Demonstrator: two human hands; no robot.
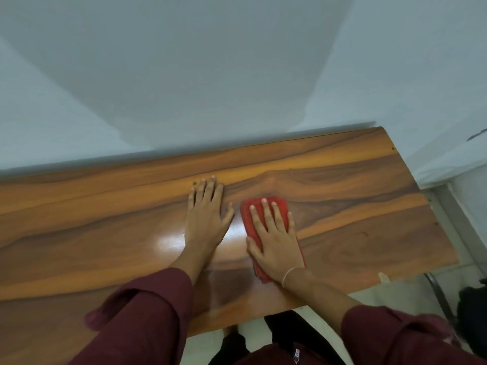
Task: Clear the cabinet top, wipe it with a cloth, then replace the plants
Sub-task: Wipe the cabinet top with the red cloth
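Right hand (pixel 274 238) spread flat on folded red cloth (pixel 266 206), left hand (pixel 205 214) spread flat beside it on glossy wood-grain cabinet top (pixel 355 206), pale blue wall (pixel 184 75) behind, dark object (pixel 471 312) on floor at right

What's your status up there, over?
Left hand flat on cabinet top, holding nothing. Right hand pressing red cloth flat on the wood. No plants in view, nothing seen in the cloth's path.

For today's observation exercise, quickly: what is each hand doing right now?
Left hand: open, flat on the cabinet top.
Right hand: open, straight fingers pressing the red cloth.
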